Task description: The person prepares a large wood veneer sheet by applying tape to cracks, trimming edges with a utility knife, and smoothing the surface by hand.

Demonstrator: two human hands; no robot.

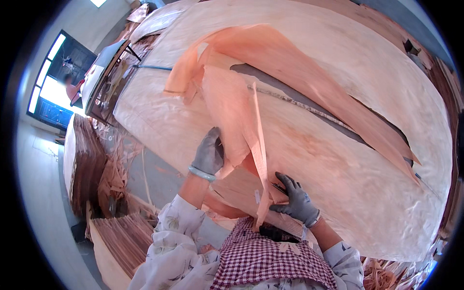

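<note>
The left hand, in a grey glove with a pale green bangle at the wrist, is closed on the edge of a torn veneer piece. The fingers pinch the thin sheet from the side and lift it a little. The right hand, also in a grey glove, lies flat with the fingers spread on the veneer near the front edge of the stack. It presses down and grips nothing that I can see. The two hands are well apart, with a narrow strip hanging between them.

I judge that the person is in the step of laying or sorting a loose, broken sheet on the stack: one hand holds the stack still and the other moves the piece. The next move seems to need a slow, gentle pull, because the sheet is already split and can tear more along the grain.

The torn piece is pinkish orange, very thin and wavy, and light passes through it. Its edges are ragged, and a second long piece of the same colour stretches toward the right, curling up at its end. Under them the stack is pale cream, broad and quite flat, with fine grain lines. A dark gap runs across it beneath the long piece.

On the left, beyond the stack, lower piles of brown veneer stand on a grey floor with loose scraps around them. The person wears a flowered sleeve and a red checked apron.
</note>
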